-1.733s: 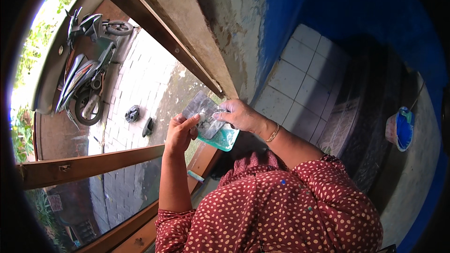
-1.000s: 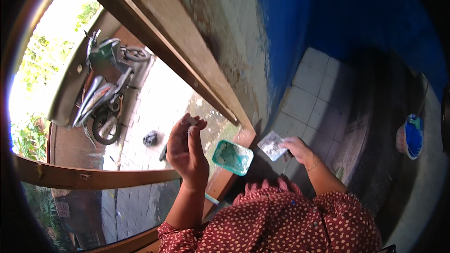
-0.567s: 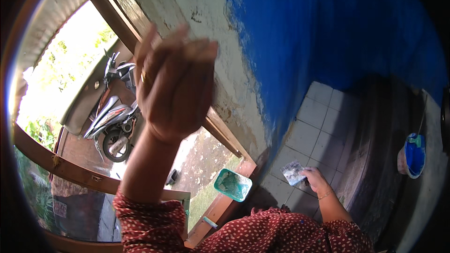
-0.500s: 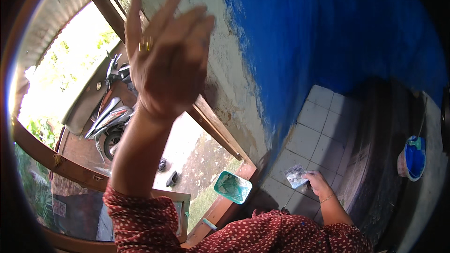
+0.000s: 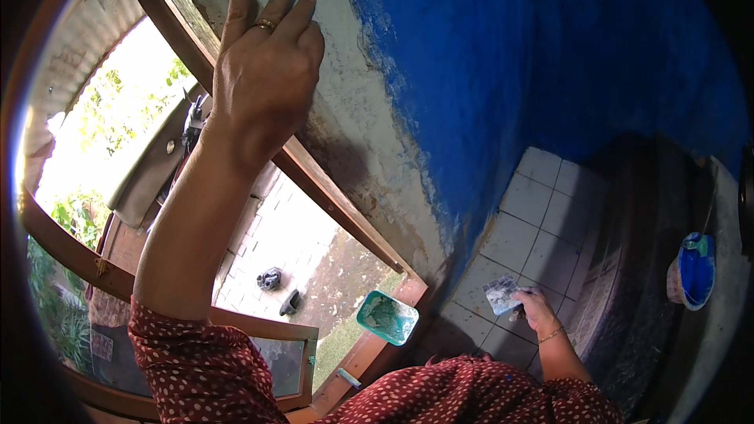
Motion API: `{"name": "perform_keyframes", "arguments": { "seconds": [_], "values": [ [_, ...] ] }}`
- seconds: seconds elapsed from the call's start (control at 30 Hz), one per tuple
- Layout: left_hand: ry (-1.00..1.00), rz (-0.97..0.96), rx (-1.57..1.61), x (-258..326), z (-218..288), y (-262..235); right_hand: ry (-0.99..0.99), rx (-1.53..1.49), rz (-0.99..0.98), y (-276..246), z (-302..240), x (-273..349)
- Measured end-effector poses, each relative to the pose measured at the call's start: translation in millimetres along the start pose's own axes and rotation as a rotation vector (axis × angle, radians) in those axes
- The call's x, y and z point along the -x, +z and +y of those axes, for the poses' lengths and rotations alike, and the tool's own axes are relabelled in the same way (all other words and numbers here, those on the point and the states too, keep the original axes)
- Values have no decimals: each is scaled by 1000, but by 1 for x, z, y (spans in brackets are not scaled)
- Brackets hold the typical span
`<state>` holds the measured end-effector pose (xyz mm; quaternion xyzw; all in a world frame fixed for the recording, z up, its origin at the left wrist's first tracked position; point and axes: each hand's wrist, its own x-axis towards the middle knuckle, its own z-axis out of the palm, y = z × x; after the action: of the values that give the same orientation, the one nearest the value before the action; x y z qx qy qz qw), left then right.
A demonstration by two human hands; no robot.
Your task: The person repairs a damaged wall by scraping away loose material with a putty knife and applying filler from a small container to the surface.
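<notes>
My left hand (image 5: 271, 67) is raised against the bare, patchy pale wall (image 5: 369, 118), beside the wooden door frame. Its fingers are stretched out and somewhat apart, with a ring on one, and nothing shows in them. Low on the right, my right hand (image 5: 539, 312) grips a flat, rectangular putty scraper (image 5: 500, 294) smeared white and grey. The scraper is held over the tiled floor, and part of its grip is hidden by my fingers.
A green tub (image 5: 388, 318) with whitish residue stands on the wooden sill, near a small scraper-like tool (image 5: 349, 378). Blue paint (image 5: 487, 47) covers the adjoining wall. At right sits a blue-stained paint container (image 5: 694, 271). Dark footwear (image 5: 269, 279) lies outside the doorway.
My left hand has moved up and to the left across the pale wall, from a blurred sweep to a clearer pose. My right hand still holds the scraper, almost unmoved.
</notes>
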<state>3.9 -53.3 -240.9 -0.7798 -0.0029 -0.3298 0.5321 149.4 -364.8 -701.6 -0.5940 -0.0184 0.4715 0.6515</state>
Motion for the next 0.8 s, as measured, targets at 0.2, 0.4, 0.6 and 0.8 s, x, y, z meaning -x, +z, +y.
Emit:
{"name": "perform_keyframes", "arguments": {
  "seconds": [0.2,0.4,0.6,0.8],
  "values": [
    [-82,-178,-12,15,24,-5,-31,-49,51,-13,13,-9],
    [-196,-336,-88,23,41,-3,-26,-66,31,-16,15,-15],
    [-280,-462,-179,23,56,-3,-58,-116,70,-24,15,-11],
    [-289,-484,-320,27,68,1,-85,-110,80,-37,13,-4]
  ]
}}
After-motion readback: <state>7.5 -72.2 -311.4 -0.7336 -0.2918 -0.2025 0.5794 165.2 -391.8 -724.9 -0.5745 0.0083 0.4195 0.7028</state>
